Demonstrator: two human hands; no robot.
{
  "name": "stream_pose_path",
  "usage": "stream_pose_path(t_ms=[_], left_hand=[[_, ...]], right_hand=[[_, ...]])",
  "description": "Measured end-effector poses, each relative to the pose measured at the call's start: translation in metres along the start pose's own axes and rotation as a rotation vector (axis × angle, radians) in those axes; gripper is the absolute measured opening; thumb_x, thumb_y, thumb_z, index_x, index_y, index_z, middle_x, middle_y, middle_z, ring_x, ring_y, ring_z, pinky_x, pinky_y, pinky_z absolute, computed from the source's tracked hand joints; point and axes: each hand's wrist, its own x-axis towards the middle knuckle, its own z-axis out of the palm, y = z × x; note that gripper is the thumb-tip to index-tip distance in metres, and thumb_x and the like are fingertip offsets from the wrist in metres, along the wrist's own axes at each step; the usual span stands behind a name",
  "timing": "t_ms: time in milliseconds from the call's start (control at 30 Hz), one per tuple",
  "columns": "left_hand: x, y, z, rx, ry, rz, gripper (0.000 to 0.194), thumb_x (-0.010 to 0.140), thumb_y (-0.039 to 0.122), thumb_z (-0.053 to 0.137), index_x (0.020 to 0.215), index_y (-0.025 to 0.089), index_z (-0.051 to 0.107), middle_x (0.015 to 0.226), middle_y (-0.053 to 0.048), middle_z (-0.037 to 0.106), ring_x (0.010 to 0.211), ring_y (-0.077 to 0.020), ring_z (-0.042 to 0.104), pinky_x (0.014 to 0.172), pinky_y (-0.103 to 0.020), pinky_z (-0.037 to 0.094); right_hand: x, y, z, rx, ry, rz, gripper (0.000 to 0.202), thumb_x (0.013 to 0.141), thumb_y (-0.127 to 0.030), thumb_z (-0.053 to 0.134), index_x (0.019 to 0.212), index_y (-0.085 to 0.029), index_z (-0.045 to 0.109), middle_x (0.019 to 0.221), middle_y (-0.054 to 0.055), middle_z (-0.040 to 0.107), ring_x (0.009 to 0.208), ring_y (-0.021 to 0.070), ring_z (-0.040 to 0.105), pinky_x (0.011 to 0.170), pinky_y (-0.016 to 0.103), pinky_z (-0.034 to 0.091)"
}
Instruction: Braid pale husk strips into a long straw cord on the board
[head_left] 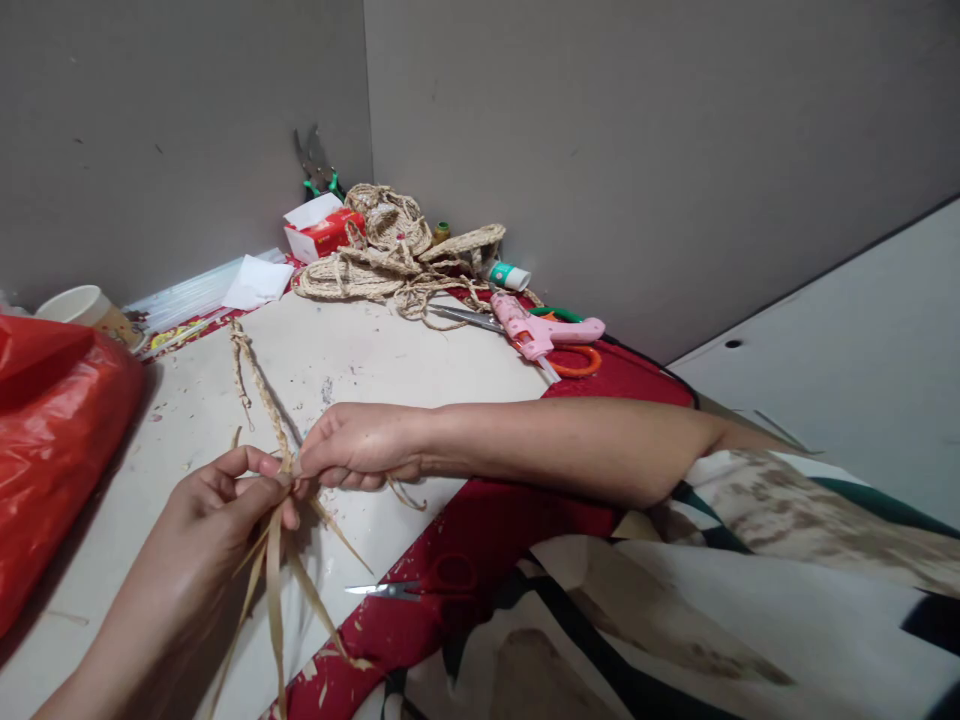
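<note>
My left hand [217,500] and my right hand [352,445] meet at the lower end of a braided straw cord [264,390]. Both are closed, with thumbs and fingers pinching the cord where it splits into loose strands. From there the flat straw strands [275,600] hang down over the board and towards the red cloth. The far end of the braid lies on the white board, doubled back on itself. My fingers cover the crossing point of the strands. Small scissors [450,585] with red handles rest on the red cloth, below my right hand.
Coiled braids [352,270], a red box [322,232], and pliers [319,170] stand at the back corner. A pink glue gun [536,325] lies over orange-handled scissors [577,360]. At left are a red plastic bag [64,430] and a paper cup [82,305]. Grey panels rise behind.
</note>
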Motion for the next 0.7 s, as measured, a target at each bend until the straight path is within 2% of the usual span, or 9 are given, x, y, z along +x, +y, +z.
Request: stream_pose_path(t_ms=[267, 367, 500, 700], left_hand=[[-0.005, -0.018, 0.003, 0.173, 0.120, 0.133, 0.032, 0.077, 0.050, 0.065, 0.082, 0.020, 0.053, 0.056, 0.004, 0.060, 0.040, -0.0073, 0.041, 0.038, -0.017, 0.024], [-0.008, -0.019, 0.009, 0.268, 0.179, 0.217, 0.030, 0.081, 0.050, 0.060, 0.086, 0.022, 0.051, 0.052, 0.006, 0.055, 0.037, -0.0072, 0.037, 0.037, -0.017, 0.024], [-0.010, -0.022, 0.016, 0.348, 0.225, 0.270, 0.025, 0.084, 0.047, 0.055, 0.088, 0.023, 0.050, 0.054, 0.004, 0.060, 0.037, -0.0093, 0.043, 0.037, -0.018, 0.026], [-0.010, -0.025, 0.027, 0.420, 0.268, 0.331, 0.021, 0.080, 0.037, 0.060, 0.092, 0.023, 0.050, 0.054, 0.004, 0.061, 0.037, -0.0100, 0.045, 0.040, -0.019, 0.031]], right_hand=[[-0.001, 0.004, 0.004, -0.009, -0.030, -0.043, 0.025, 0.083, -0.022, 0.051, 0.060, -0.016, 0.044, 0.043, -0.011, 0.028, 0.033, 0.0025, 0.018, 0.030, 0.015, 0.014], [-0.003, 0.008, 0.007, -0.041, 0.024, -0.077, 0.030, 0.081, -0.032, 0.058, 0.061, -0.016, 0.043, 0.045, -0.010, 0.030, 0.035, 0.0026, 0.022, 0.032, 0.014, 0.017], [-0.006, 0.012, 0.012, -0.060, 0.119, -0.073, 0.033, 0.081, -0.040, 0.059, 0.063, -0.016, 0.044, 0.045, -0.010, 0.030, 0.037, 0.0033, 0.023, 0.033, 0.015, 0.017], [-0.006, 0.014, 0.016, -0.061, 0.173, -0.089, 0.029, 0.081, -0.031, 0.055, 0.060, -0.017, 0.042, 0.044, -0.008, 0.031, 0.037, 0.0037, 0.024, 0.034, 0.016, 0.018]])
